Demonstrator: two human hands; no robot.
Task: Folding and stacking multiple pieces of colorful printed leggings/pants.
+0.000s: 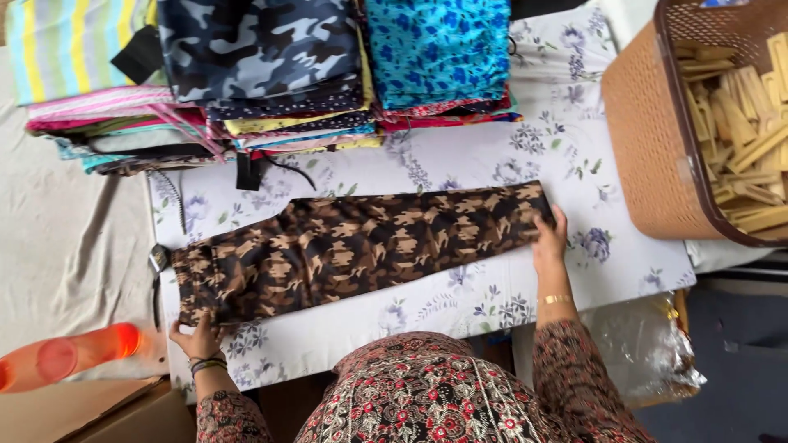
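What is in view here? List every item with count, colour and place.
camouflage trousers: one, brown and black, flat across the table
table cover: one, white with flowers
folded fabric stacks: three, mixed colours, far edge
basket: one, brown, right, holding pale wooden clips
bottle: one, orange, lower left
cardboard box: one, bottom left
plastic bag: one, clear, under the table's right end
left hand: on the waistband
right hand: on the leg end

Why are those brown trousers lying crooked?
The camouflage trousers lie slanted across the flowered cloth, the waist end lower than the leg end. The left hand touches the waist end, the right hand the leg end. Nothing looks spilled or torn.
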